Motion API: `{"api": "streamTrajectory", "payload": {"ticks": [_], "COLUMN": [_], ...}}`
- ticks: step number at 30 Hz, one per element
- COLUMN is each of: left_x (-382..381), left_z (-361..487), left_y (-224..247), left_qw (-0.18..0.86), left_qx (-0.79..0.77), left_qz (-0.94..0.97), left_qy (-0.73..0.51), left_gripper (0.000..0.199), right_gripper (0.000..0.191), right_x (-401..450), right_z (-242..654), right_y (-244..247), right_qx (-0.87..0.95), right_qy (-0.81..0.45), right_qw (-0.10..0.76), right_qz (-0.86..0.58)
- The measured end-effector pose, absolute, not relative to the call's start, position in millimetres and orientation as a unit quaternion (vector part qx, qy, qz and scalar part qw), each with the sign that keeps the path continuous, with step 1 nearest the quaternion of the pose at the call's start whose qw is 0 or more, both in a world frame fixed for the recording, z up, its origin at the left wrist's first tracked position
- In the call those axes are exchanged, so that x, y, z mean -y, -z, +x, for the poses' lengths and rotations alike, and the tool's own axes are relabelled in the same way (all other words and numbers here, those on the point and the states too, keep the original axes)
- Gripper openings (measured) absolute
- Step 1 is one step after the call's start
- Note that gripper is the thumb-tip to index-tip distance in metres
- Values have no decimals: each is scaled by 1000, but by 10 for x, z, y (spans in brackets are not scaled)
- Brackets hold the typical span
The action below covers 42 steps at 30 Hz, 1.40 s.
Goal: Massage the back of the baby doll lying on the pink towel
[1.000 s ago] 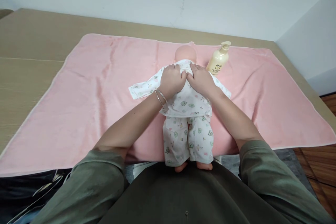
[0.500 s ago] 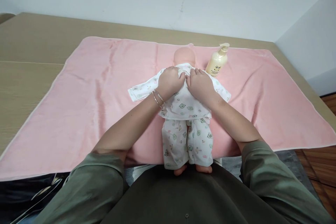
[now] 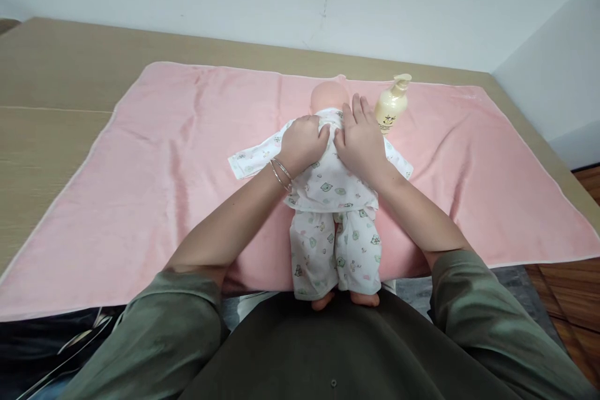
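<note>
A baby doll (image 3: 335, 184) in a white patterned shirt and trousers lies with its bare head away from me and its feet toward me. My left hand (image 3: 304, 140), with two thin bangles at the wrist, rests on the doll's upper back at the left shoulder. Its fingers are curled over the shoulder, and their tips are hidden. On the other side of the upper back lies my right hand (image 3: 362, 140), its fingers stretched out toward the head and shoulder. Just beyond that hand stands a pale yellow pump bottle (image 3: 392, 103).
Under the doll is a pink blanket (image 3: 140, 169), slightly wrinkled and hanging over the near edge of the wooden table (image 3: 60, 69). A pale wall (image 3: 225, 0) rises behind the table. Dark items lie below the table at the lower left.
My right hand's fingers have straightened and reach farther toward the doll's head. Before, they were bent on the upper back. My left hand stays at the left shoulder.
</note>
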<state>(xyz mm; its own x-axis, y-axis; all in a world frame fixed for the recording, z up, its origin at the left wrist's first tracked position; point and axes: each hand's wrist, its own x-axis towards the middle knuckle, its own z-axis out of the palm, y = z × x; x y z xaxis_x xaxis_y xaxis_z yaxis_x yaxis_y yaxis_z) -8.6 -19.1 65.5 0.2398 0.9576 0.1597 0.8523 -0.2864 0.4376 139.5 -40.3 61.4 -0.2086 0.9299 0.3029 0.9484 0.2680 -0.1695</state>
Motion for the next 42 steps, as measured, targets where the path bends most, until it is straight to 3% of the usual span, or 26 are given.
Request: {"api": "streamTrajectory", "payload": {"ticks": [7,13,18,24,28,33,37,42], "left_x": [131,202,227,71,-12,-124,-388,-652], "left_z": [-237,-155,-130,-156,16,457,789,1010], "left_y": [-790,-782,-786,-917,-1109,-1267,-1264,-1210], "left_qw": [176,163,164,203,264,494,623,599], "left_qx": [-578,-570,-584,-606,-563,-452,-405,-447], "left_qz": [742,780,768,734,725,637,541,554], "left_qy": [-290,-200,-206,-232,-296,-381,-394,-367], "left_gripper": [39,37,39,42,34,15,31,59], "right_gripper": [56,55,52,50,50,59,57,59], "right_x": [328,394,460,528,472,181,-140,-254], "right_z": [1387,1324,1299,1298,1539,2162,2557,2533], "right_y": [-509,-543,-640,-806,-1077,-1239,-1076,-934], "right_qx": [813,824,819,828,821,735,727,744], "right_qy": [-58,-59,-36,-59,-49,-15,-17,-30], "right_qw": [186,169,205,99,194,321,365,288], "right_qz": [-549,-538,-534,-549,-535,-596,-581,-602]}}
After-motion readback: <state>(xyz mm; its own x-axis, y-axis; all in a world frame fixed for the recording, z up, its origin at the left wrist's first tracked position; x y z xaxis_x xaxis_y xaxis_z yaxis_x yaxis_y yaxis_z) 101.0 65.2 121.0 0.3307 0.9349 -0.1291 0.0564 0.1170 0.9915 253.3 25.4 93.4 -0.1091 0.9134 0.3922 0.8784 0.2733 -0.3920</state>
